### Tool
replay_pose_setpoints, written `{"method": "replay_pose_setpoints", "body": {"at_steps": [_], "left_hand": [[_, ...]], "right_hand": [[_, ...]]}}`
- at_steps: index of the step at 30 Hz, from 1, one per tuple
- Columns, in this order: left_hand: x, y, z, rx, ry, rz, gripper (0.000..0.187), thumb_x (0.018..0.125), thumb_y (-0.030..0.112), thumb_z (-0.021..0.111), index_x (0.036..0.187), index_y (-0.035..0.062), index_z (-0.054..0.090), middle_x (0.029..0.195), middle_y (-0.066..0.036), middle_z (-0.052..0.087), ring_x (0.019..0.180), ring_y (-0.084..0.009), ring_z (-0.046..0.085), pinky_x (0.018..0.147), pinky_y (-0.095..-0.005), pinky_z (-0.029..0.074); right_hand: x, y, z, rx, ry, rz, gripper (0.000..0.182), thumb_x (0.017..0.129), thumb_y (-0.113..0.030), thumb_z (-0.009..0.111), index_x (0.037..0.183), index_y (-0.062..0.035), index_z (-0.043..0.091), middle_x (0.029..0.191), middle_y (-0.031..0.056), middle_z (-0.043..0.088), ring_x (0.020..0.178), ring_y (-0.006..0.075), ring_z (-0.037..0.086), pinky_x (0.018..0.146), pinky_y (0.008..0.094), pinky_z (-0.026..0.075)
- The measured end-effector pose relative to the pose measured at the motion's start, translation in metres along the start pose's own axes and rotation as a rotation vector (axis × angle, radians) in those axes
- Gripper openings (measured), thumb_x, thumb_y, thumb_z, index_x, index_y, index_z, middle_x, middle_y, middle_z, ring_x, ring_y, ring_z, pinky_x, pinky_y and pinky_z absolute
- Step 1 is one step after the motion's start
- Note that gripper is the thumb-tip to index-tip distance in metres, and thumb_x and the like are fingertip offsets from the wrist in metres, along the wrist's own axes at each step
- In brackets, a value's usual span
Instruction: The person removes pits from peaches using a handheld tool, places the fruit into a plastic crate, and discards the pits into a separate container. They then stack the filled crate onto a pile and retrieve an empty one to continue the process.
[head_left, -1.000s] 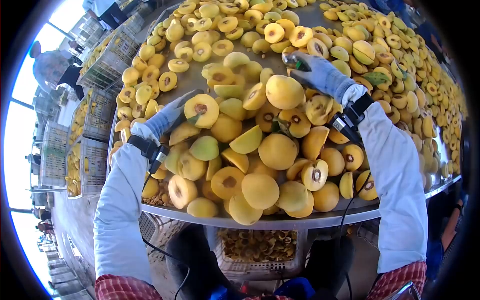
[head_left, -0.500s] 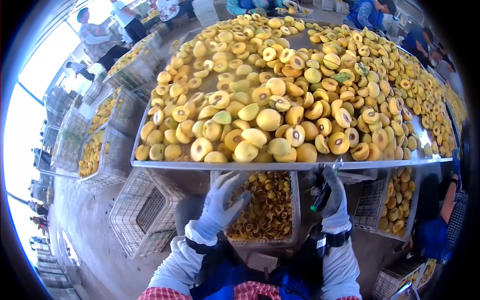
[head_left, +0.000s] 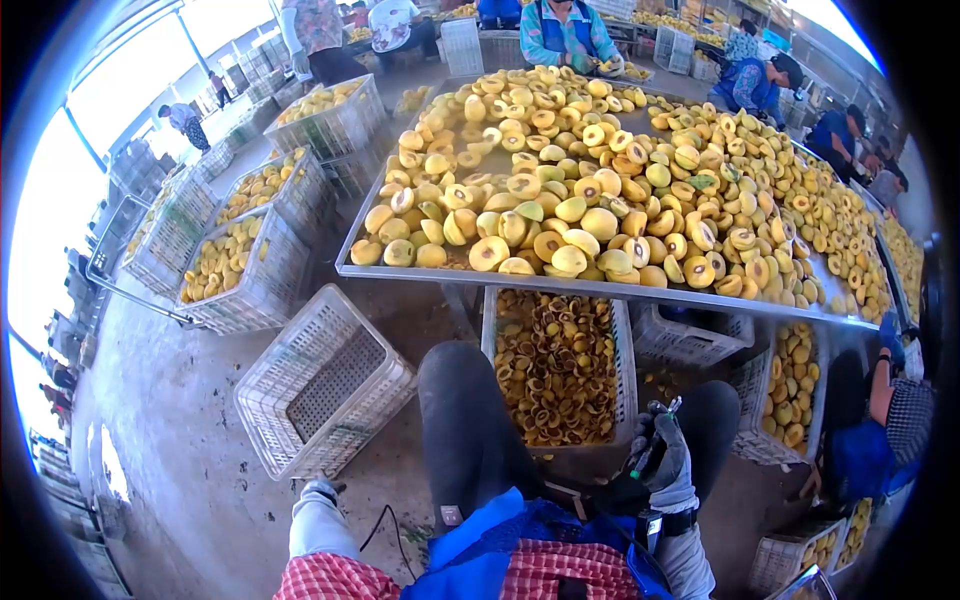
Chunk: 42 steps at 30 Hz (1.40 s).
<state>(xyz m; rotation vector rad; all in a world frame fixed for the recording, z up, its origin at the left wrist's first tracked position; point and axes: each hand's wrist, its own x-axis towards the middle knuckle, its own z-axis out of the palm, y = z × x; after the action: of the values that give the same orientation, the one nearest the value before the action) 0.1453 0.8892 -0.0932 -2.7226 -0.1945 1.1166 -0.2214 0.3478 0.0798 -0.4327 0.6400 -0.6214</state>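
My right hand (head_left: 665, 458), in a grey glove, is closed around a slim tool (head_left: 637, 470) with a green end and a small metal tip; its exact kind is hidden by the fingers. It is above my right thigh. My left hand (head_left: 324, 489), also gloved, is low at my left side, just below the near corner of a white plastic crate (head_left: 262, 415). Its fingers are foreshortened and partly hidden. Ahead, halved yellow peaches (head_left: 598, 223) are heaped on a metal-edged table (head_left: 560, 283).
Under the table edge, a crate (head_left: 627, 385) holds brown-yellow fruit scraps. Peach-filled crates (head_left: 262, 262) stand at left, and another (head_left: 748, 432) at right. Co-workers sit along the table, one person (head_left: 568, 35) across from me and another (head_left: 880, 445) close at right.
My left hand has dropped from the table edge to my left side. My right hand has come down and back towards my lap with the tool. The view has turned left.
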Motion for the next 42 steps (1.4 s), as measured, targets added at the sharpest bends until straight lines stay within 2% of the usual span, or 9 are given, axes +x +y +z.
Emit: {"method": "replay_pose_setpoints", "body": {"at_steps": [1, 5, 9, 14, 23, 30, 33, 37, 42], "left_hand": [[0.069, -0.028, 0.058, 0.268, -0.068, 0.157, 0.074, 0.080, 0.048, 0.063, 0.137, 0.0063, 0.042, 0.138, -0.017, 0.044, 0.127, -0.0307, 0.044, 0.105, -0.0381, 0.037], [-0.032, 0.062, 0.031, -0.194, 0.285, 0.269, 0.059, 0.079, 0.039, 0.063, 0.128, 0.0093, 0.052, 0.126, -0.014, 0.054, 0.119, -0.0303, 0.049, 0.099, -0.0429, 0.038], [-0.027, 0.093, -0.027, -0.174, 1.269, 0.495, 0.066, 0.072, 0.031, 0.071, 0.131, 0.0130, 0.046, 0.121, -0.017, 0.053, 0.111, -0.0358, 0.051, 0.096, -0.0468, 0.039], [0.067, 0.060, -0.045, -0.100, 0.491, 0.140, 0.043, 0.077, 0.037, 0.064, 0.116, 0.0184, 0.059, 0.114, -0.010, 0.061, 0.111, -0.0298, 0.054, 0.091, -0.0468, 0.043], [-0.018, 0.191, 0.014, -0.112, 0.661, 0.743, 0.018, 0.081, 0.027, 0.056, 0.086, 0.0095, 0.058, 0.087, -0.013, 0.064, 0.083, -0.0327, 0.062, 0.071, -0.0443, 0.050], [0.006, 0.226, 0.058, -0.778, 0.168, 0.966, 0.063, 0.080, 0.029, 0.065, 0.130, -0.0017, 0.041, 0.121, -0.029, 0.052, 0.115, -0.0417, 0.048, 0.094, -0.0444, 0.042], [-0.084, 0.187, 0.044, -0.557, 0.464, 0.809, 0.076, 0.078, 0.035, 0.067, 0.135, -0.0033, 0.033, 0.117, -0.030, 0.053, 0.111, -0.0424, 0.052, 0.089, -0.0471, 0.044], [-0.108, 0.150, 0.089, -0.317, 0.185, 0.533, 0.059, 0.080, 0.048, 0.059, 0.116, 0.0029, 0.048, 0.101, -0.028, 0.061, 0.093, -0.0453, 0.059, 0.080, -0.0525, 0.047], [-0.088, 0.169, 0.074, -0.252, 0.310, 0.702, 0.039, 0.078, 0.037, 0.063, 0.103, 0.0069, 0.058, 0.096, -0.020, 0.064, 0.091, -0.0374, 0.063, 0.075, -0.0469, 0.050]], "right_hand": [[0.001, 0.004, 0.004, -0.031, 0.009, 0.019, 0.019, 0.091, -0.015, 0.058, 0.108, -0.0064, 0.056, 0.088, 0.0037, 0.059, 0.075, 0.0138, 0.058, 0.059, 0.0232, 0.051], [0.008, 0.021, 0.016, -0.121, 0.062, 0.096, 0.016, 0.091, -0.018, 0.058, 0.103, -0.0090, 0.056, 0.085, 0.0024, 0.059, 0.066, 0.0132, 0.058, 0.053, 0.0247, 0.050], [0.007, 0.030, 0.037, -0.122, 0.063, 0.143, 0.016, 0.091, -0.020, 0.057, 0.104, -0.0088, 0.058, 0.085, 0.0041, 0.061, 0.064, 0.0160, 0.059, 0.053, 0.0278, 0.051], [0.012, 0.044, 0.021, -0.041, 0.054, 0.206, 0.016, 0.091, -0.013, 0.055, 0.105, -0.0045, 0.056, 0.092, 0.0106, 0.061, 0.080, 0.0230, 0.062, 0.067, 0.0361, 0.056], [0.002, 0.065, 0.025, -0.013, 0.046, 0.406, 0.022, 0.093, -0.019, 0.056, 0.112, -0.0068, 0.054, 0.088, 0.0063, 0.055, 0.063, 0.0103, 0.052, 0.054, 0.0204, 0.048], [0.000, 0.044, 0.016, -0.129, 0.071, 0.408, 0.026, 0.092, -0.026, 0.058, 0.112, -0.0090, 0.056, 0.080, -0.0013, 0.051, 0.056, 0.0057, 0.046, 0.044, 0.0169, 0.039], [0.001, 0.031, 0.005, -0.066, 0.092, 0.362, 0.024, 0.092, -0.026, 0.059, 0.110, -0.0105, 0.056, 0.079, -0.0017, 0.051, 0.055, 0.0056, 0.045, 0.043, 0.0168, 0.039], [0.011, 0.040, -0.021, 0.039, 0.095, 0.349, 0.024, 0.089, -0.030, 0.063, 0.105, -0.0126, 0.057, 0.075, -0.0014, 0.051, 0.052, 0.0055, 0.046, 0.040, 0.0167, 0.038], [0.012, 0.045, -0.018, -0.108, 0.077, 0.416, 0.025, 0.090, -0.032, 0.061, 0.105, -0.0125, 0.057, 0.075, -0.0010, 0.052, 0.052, 0.0056, 0.046, 0.042, 0.0180, 0.037]]}}
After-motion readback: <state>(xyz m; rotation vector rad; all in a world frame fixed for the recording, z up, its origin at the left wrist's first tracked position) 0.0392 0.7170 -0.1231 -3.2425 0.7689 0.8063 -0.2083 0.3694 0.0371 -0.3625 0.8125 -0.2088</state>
